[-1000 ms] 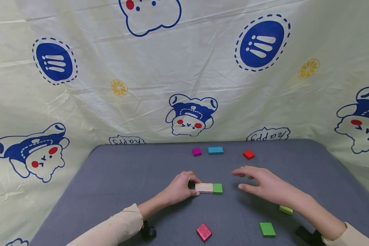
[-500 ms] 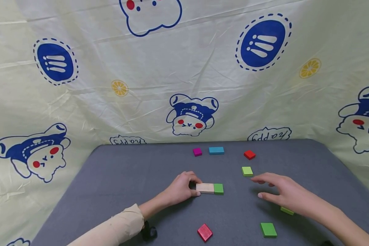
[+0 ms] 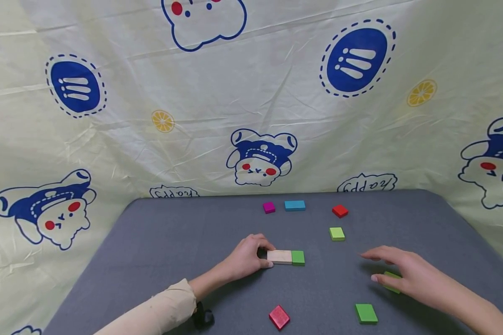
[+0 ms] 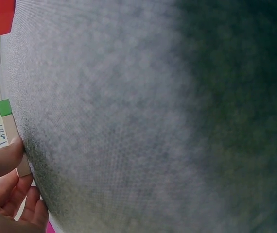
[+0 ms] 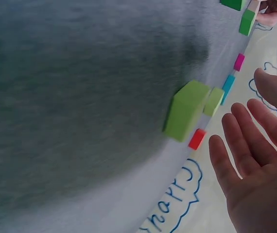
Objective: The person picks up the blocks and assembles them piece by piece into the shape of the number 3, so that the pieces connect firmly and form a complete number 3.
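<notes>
My left hand pinches the left end of a pale wooden block between thumb and fingers, low on the grey table. A small green block sits end to end with it on the right. In the left wrist view, the thumb lies over the wooden block. To the right, my right hand hovers with relaxed, spread fingers and holds nothing. Beneath it is a lime-green block, partly hidden by the thumb. The right wrist view shows this lime block apart from the fingers.
Farther back lie a magenta block, a blue block, a red block and a smaller lime block. Nearer me are a crimson block and a flat green block. A printed cloth hangs behind the table.
My right hand has drawn back right and toward me, from near the smaller lime block to above the other lime one. The left hand has kept its place on the wooden block.
</notes>
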Action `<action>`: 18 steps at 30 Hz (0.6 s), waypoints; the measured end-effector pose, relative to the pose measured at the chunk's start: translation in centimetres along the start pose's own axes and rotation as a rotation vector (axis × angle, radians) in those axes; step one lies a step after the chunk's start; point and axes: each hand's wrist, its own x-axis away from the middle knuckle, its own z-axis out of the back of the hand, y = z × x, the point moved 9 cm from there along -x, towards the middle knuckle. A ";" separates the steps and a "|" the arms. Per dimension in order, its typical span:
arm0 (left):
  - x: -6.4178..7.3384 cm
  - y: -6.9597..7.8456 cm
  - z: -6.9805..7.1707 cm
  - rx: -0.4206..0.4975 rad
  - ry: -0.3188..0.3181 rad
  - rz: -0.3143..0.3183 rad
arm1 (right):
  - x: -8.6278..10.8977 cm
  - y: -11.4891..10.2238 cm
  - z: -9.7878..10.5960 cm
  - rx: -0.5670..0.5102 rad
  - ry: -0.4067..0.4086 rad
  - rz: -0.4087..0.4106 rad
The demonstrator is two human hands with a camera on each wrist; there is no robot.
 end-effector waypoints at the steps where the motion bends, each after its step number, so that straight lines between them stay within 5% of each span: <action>1: 0.0 0.0 0.0 -0.001 0.002 -0.004 | 0.2 0.3 -0.1 0.001 -0.007 -0.015; 18: 0.1 0.1 0.1 0.001 0.006 0.000 | 3.2 4.9 -1.3 0.088 -0.066 -0.249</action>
